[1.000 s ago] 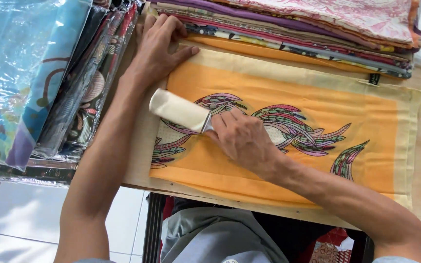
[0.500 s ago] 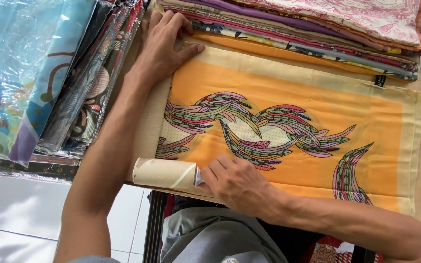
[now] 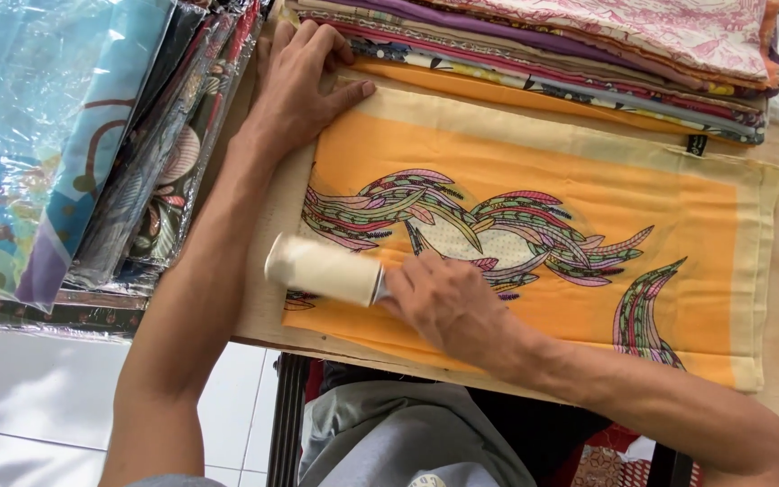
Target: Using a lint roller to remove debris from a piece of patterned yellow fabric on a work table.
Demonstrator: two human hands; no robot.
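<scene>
**Roller on the orange cloth**

My right hand [image 3: 448,302] is closed around the handle of a cream lint roller [image 3: 325,269], fingers wrapped tight, and the roller's drum sticks out just left of my knuckles. The drum lies flat on the orange patterned cloth [image 3: 534,171], touching it over the left end of the multicoloured feather design, near the cloth's near-left corner.

My left hand [image 3: 297,86] holds nothing. It lies open, palm down and fingers spread, pressing the far-left corner of the same cloth, well beyond the roller.

Just past those fingertips sits a stack of folded fabrics [image 3: 543,54], overlapping the cloth's far edge. Left of my left forearm lie plastic-wrapped fabrics [image 3: 65,144] in blue and dark prints.
</scene>
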